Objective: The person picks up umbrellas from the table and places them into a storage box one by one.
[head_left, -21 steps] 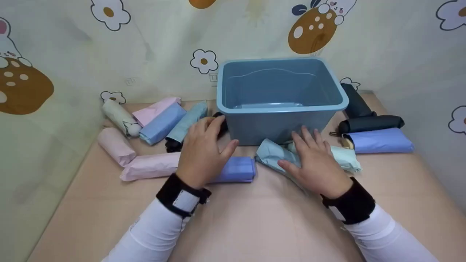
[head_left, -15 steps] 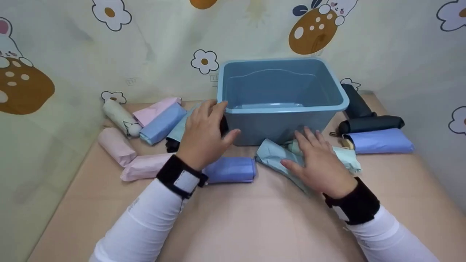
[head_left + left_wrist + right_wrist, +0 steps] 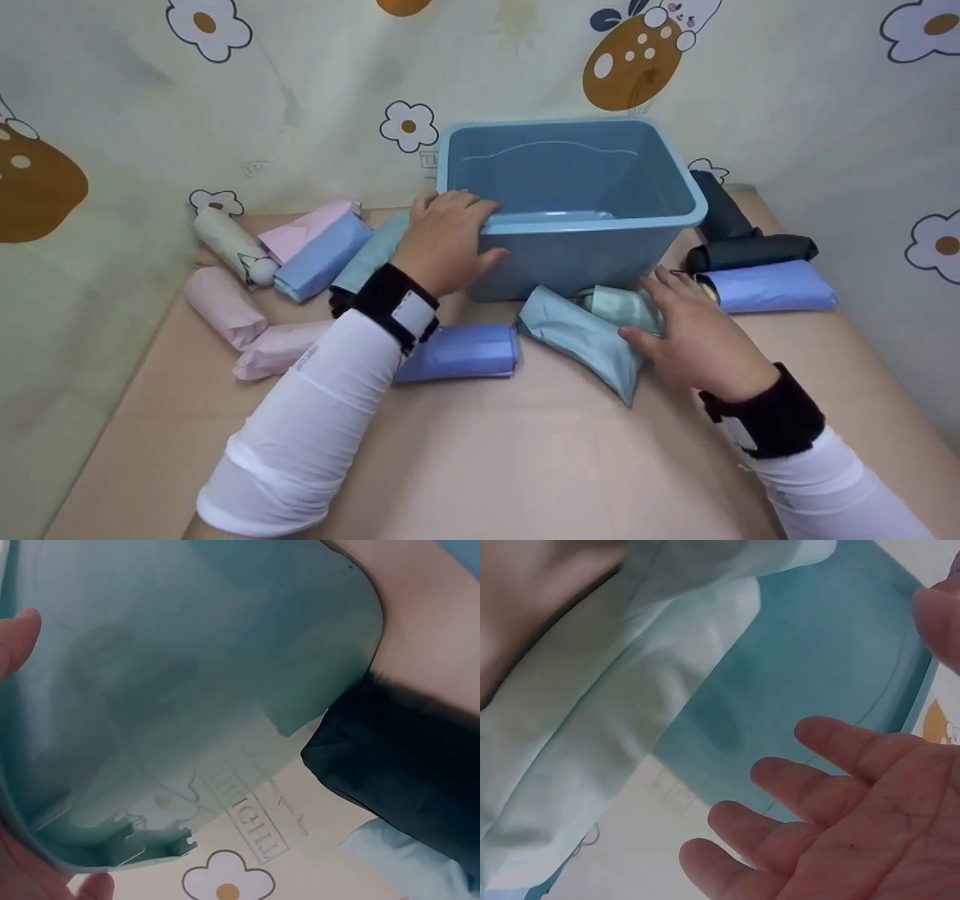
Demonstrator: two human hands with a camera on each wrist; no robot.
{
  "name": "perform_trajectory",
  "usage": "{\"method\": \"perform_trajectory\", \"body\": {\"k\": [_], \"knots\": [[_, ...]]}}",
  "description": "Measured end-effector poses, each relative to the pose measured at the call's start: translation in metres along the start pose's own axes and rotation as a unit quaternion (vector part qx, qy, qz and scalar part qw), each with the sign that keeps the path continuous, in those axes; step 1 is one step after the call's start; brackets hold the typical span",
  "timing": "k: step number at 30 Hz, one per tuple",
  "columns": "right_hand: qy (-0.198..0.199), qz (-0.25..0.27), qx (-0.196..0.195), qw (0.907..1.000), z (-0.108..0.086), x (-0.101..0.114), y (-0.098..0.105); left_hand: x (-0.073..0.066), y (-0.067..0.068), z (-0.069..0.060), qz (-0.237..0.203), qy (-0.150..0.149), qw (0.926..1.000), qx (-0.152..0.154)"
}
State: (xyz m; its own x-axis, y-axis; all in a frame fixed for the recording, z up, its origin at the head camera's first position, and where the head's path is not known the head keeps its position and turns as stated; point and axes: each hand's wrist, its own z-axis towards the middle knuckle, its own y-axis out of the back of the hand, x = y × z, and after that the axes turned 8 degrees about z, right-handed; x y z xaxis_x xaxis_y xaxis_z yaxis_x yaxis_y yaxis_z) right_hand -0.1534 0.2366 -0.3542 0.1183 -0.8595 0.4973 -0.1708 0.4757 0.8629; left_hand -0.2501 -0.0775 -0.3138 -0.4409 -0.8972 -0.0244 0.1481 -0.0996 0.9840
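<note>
The blue-grey bin stands upright at the back of the table. At its front left corner my left hand grips the rim, fingers over the edge and thumb on the front side; the left wrist view shows fingertips past the rim beside the bin's wall. My right hand is spread above the right end of a pale green wrapped bundle, holding nothing. A teal bundle lies left of that hand. In the right wrist view the hand has its fingers apart.
Left of the bin lie pink, blue, teal and pale green bundles. A blue-violet one is in front. Two black bundles and a violet one lie right. A patterned cloth wall stands behind.
My left hand has risen from beside the bin onto its rim and taken hold. My right hand has shifted right, uncovering more of the green and teal bundles. The head view has shifted slightly.
</note>
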Motion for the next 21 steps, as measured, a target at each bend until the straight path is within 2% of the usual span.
{"method": "perform_trajectory", "body": {"k": [4,11,16,21], "knots": [[-0.002,-0.011,0.0,0.9999,0.0,-0.015,0.007,-0.001,-0.001,0.007,0.022,-0.001,0.9997,-0.005],[0.032,-0.046,0.016,0.9983,0.009,-0.043,0.01,-0.005,-0.002,0.013,0.082,-0.014,0.9964,-0.017],[0.029,-0.057,0.036,0.9973,0.016,-0.049,0.003,-0.005,-0.003,0.013,0.083,-0.012,0.9964,-0.013],[0.032,-0.083,0.032,0.9955,0.019,-0.05,-0.003,-0.006,-0.005,0.014,0.085,-0.012,0.9962,-0.017]]}}
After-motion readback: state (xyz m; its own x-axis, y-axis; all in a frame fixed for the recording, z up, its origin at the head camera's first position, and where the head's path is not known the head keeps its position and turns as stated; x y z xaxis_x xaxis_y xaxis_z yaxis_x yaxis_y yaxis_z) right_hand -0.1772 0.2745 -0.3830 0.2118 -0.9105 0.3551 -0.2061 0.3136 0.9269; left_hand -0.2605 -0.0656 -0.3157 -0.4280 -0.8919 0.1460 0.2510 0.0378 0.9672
